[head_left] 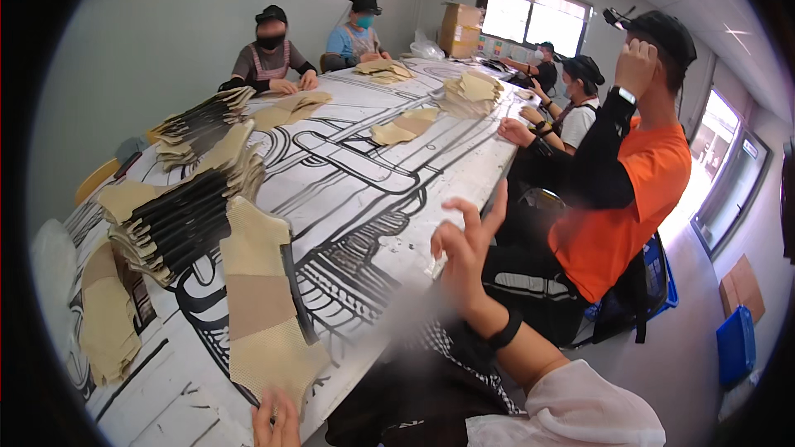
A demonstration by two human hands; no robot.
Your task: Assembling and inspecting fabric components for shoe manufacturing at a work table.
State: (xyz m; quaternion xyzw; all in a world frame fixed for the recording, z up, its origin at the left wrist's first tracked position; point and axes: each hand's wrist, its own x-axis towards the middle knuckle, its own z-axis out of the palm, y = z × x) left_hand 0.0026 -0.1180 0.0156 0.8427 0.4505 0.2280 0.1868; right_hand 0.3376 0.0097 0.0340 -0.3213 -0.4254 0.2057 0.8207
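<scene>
A long beige mesh fabric piece [258, 306] with a black edge strip lies on the white table [364, 199], which carries bold black line drawings. My left hand [277, 424] shows only at the lower edge, its fingertips at the near end of that piece; its grip is cut off from view. My right hand [465, 242] is raised over the table's right edge with fingers spread apart and nothing clearly in it; it has a black band on the wrist.
Stacks of beige and black pieces [178, 215] line the table's left side, with more piles [472, 91] farther along. A person in an orange shirt [629, 190] sits close on my right. Other people sit around the far end. Blue crates [735, 343] stand on the floor.
</scene>
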